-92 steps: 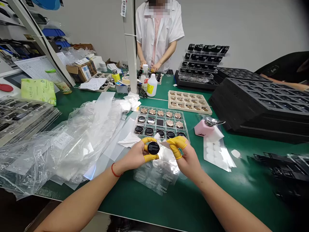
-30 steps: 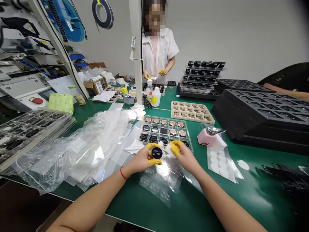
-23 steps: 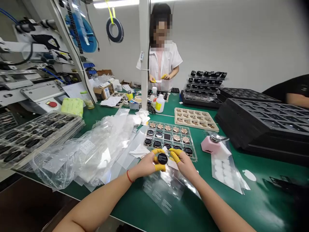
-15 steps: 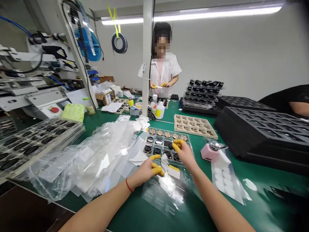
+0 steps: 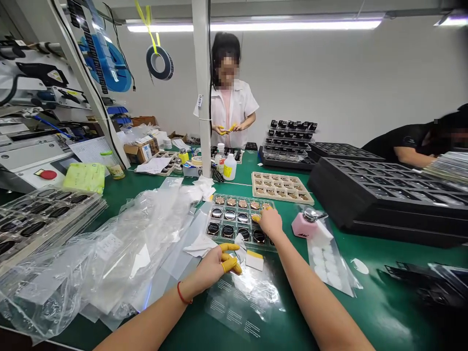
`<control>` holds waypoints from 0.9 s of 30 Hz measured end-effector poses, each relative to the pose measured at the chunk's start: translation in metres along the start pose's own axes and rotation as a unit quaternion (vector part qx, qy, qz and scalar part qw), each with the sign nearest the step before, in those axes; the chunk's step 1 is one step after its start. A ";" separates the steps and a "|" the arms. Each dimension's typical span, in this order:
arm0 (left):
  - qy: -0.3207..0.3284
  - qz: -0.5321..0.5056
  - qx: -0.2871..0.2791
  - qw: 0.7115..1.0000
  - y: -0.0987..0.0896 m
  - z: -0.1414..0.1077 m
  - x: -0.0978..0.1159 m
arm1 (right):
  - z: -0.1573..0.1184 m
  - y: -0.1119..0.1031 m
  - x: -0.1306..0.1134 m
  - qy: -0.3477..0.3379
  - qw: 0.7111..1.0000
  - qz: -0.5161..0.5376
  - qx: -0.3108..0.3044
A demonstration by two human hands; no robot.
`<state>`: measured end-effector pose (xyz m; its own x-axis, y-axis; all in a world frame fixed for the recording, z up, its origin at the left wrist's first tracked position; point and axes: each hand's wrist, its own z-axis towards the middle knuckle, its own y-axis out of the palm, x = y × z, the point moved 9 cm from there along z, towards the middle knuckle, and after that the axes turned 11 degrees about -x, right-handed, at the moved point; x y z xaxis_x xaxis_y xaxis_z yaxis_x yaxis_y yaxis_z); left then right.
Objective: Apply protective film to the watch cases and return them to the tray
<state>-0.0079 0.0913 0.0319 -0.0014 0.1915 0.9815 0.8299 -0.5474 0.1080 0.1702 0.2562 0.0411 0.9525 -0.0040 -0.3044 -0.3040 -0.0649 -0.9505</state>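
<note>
Yellow covers sit on several fingertips of both hands. My left hand is open above the green table, its fingers apart, beside a crumpled white cloth and a small white block with a yellow top. My right hand reaches over the right part of a clear compartment tray, fingers bent at the middle row; what they grip is hidden. In that tray are rose-gold round pieces at the back and dark, shiny discs in the nearer rows.
A beige tray of small parts stands behind. At right are a pink bottle, a bag of white round pads and black trays. Plastic bags cover the left. A person stands opposite; another leans at far right.
The view has turned right. The dark disc has left my right fingertips, and a disc now shows in the middle row's third compartment. My right hand is lower, at the compartment beside it.
</note>
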 end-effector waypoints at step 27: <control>-0.007 -0.123 -0.013 0.992 0.002 0.006 -0.004 | -0.116 -0.013 -0.090 -0.296 0.937 0.180 -0.050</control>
<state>-0.0034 0.0941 0.0272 -0.1945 0.3338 0.9224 0.7909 -0.5029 0.3488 0.0903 0.1418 0.0883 0.6047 0.5080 -0.6134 -0.5721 -0.2588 -0.7783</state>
